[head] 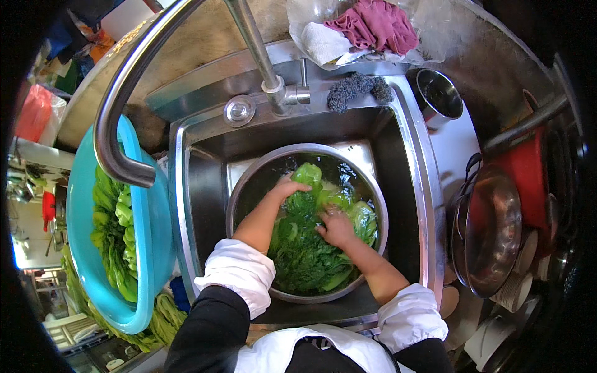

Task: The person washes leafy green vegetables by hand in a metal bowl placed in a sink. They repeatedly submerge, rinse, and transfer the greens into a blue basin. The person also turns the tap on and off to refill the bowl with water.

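A round metal basin (385, 228) of water stands in the stainless steel sink (431, 252), with leafy green vegetables (310, 261) in it. At the basin's upper left, my left hand (287, 186) has its thumb and fingers around the pale green base of one leafy head (308, 175). My right hand (336, 226) lies partly in the water on the greens near the middle, its fingers spread and their tips blurred by the water. Whether it grips a leaf cannot be told. Another pale green head (364, 217) floats right of it.
A curved faucet (126, 163) arches over the left side. The turquoise tub (144, 275) with greens stands left of the sink. Behind are a drain strainer (239, 111), a dark scouring pad (345, 93) and a purple cloth (382, 28). A metal cup (438, 95) and a metal pan (494, 233) are at right.
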A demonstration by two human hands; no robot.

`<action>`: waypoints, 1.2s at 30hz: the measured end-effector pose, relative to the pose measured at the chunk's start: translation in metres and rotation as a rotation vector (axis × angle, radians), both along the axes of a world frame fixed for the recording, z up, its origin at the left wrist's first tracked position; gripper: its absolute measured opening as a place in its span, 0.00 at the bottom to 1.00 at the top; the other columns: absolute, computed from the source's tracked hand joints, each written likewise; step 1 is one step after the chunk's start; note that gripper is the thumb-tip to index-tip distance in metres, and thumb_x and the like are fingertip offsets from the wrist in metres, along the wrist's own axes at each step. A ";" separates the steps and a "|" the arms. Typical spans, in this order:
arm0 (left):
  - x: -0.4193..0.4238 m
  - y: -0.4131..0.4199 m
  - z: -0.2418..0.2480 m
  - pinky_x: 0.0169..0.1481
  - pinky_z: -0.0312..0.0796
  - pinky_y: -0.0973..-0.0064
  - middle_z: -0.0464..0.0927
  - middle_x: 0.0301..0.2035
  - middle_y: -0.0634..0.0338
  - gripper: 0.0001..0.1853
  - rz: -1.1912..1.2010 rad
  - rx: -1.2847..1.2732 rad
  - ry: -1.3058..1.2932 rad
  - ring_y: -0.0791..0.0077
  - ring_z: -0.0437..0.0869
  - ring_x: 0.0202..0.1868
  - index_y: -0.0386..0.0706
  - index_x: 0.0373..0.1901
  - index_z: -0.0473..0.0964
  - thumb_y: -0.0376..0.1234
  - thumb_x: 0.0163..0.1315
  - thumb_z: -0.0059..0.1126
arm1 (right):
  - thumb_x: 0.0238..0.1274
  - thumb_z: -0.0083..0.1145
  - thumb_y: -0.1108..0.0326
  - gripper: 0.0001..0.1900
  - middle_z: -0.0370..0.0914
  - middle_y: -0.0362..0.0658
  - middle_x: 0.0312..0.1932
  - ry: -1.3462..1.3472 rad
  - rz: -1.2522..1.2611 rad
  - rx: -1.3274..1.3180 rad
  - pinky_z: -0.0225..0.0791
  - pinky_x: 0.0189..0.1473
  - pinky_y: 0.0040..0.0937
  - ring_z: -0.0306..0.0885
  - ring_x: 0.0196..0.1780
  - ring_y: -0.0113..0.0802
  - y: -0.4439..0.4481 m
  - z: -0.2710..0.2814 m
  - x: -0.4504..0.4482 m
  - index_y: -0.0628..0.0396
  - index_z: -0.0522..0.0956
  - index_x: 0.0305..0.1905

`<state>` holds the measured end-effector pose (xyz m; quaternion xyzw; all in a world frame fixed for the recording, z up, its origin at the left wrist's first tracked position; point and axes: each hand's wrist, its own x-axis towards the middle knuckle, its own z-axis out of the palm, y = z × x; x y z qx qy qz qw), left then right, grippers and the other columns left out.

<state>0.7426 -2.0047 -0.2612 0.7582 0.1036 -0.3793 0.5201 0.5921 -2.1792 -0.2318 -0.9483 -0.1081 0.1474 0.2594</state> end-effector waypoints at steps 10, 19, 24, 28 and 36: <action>-0.052 0.053 0.133 0.60 0.61 0.71 0.71 0.50 0.58 0.39 -0.232 -0.266 -0.641 0.70 0.71 0.53 0.41 0.54 0.66 0.29 0.34 0.73 | 0.53 0.35 0.28 0.45 0.76 0.57 0.42 1.137 -0.544 1.305 0.71 0.37 0.35 0.78 0.37 0.38 -0.001 0.073 0.043 0.60 0.57 0.61; -0.069 0.065 0.197 0.67 0.51 0.55 0.61 0.58 0.51 0.47 -0.200 0.166 -1.238 0.54 0.62 0.61 0.49 0.62 0.57 0.34 0.35 0.70 | 0.52 0.54 0.57 0.19 0.76 0.48 0.44 0.893 -0.510 1.783 0.66 0.53 0.43 0.74 0.46 0.42 0.027 0.163 0.078 0.58 0.73 0.45; -0.091 0.075 0.109 0.66 0.53 0.61 0.56 0.61 0.43 0.50 -0.251 0.378 -0.493 0.51 0.57 0.63 0.40 0.65 0.49 0.48 0.43 0.66 | 0.49 0.51 0.55 0.25 0.74 0.50 0.48 0.907 -0.617 1.831 0.63 0.55 0.45 0.72 0.51 0.46 0.023 0.176 0.084 0.60 0.71 0.50; -0.143 0.049 0.056 0.68 0.47 0.59 0.42 0.64 0.39 0.54 -0.415 0.467 -0.046 0.44 0.46 0.66 0.41 0.67 0.45 0.68 0.47 0.44 | 0.49 0.51 0.56 0.25 0.73 0.50 0.49 0.820 -0.634 1.956 0.62 0.57 0.44 0.71 0.52 0.45 0.024 0.172 0.081 0.60 0.71 0.50; -0.169 0.053 0.090 0.62 0.57 0.60 0.57 0.59 0.40 0.38 -0.635 0.299 -0.016 0.48 0.60 0.61 0.43 0.62 0.57 0.54 0.54 0.50 | 0.41 0.55 0.73 0.25 0.69 0.45 0.42 0.601 -0.820 1.687 0.64 0.52 0.43 0.68 0.47 0.42 0.078 0.075 0.072 0.56 0.64 0.50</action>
